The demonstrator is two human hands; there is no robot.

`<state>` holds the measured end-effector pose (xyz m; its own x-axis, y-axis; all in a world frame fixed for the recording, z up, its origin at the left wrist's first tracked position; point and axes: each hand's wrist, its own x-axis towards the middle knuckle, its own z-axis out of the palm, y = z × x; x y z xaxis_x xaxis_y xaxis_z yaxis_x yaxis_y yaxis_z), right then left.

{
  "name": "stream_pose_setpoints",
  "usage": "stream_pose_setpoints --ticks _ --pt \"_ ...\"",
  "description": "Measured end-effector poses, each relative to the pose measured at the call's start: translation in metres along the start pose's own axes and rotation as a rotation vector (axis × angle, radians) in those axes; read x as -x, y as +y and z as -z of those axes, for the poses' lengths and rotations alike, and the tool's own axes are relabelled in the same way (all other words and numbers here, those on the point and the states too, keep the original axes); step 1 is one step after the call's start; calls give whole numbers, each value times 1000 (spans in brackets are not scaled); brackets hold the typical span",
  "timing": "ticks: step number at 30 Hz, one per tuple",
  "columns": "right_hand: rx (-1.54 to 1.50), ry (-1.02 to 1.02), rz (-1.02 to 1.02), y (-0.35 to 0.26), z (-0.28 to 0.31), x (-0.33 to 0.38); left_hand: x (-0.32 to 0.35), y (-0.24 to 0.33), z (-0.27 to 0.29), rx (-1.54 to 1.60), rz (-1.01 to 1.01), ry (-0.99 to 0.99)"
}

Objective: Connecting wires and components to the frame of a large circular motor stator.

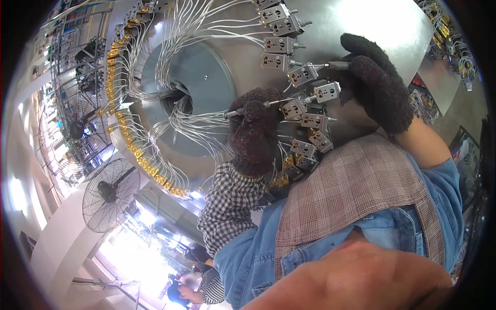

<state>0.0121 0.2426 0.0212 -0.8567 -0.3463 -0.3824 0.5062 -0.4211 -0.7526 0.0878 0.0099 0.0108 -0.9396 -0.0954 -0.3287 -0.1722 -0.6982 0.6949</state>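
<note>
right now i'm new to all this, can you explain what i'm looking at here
There is no robot: a person works by hand. A wide fisheye camera on their head looks down, so straight edges bend and their own clothes fill the lower right.

Both hands wear dark gloves. The left hand holds a slim tool whose thin shaft reaches toward a small metal block. The right hand grips a slim grey piece at another block's rod; I can't tell what it is.

On the round metal table sits a grey disc. White wires fan from its centre to metal blocks and gold-coloured pieces around the rim.
</note>
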Motion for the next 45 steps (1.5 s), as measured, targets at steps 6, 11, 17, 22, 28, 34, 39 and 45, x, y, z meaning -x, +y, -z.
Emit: stream_pose_setpoints --ticks 6,11,17,22,28,34,39,45 --pt "31 -10 12 4 4 2 0 -1 0 11 -72 -113" --pt "76 13 8 8 5 7 10 -3 2 -614 -181 -55" --pt "71 35 117 14 5 -2 12 -7 -9 -119 -33 18" --pt "394 -65 417 26 14 -1 14 -6 -6 -110 -21 -97" --pt "902 -83 1060 38 -10 -6 13 -8 -2 -159 -33 -45" --pt "1127 -123 1034 24 -6 -26 17 -3 1 249 131 -109" --pt "1054 -50 1061 29 -13 -23 18 -14 -14 -528 8 42" --pt "953 16 1152 42 -15 -17 25 -15 -21 -557 -3 -180"
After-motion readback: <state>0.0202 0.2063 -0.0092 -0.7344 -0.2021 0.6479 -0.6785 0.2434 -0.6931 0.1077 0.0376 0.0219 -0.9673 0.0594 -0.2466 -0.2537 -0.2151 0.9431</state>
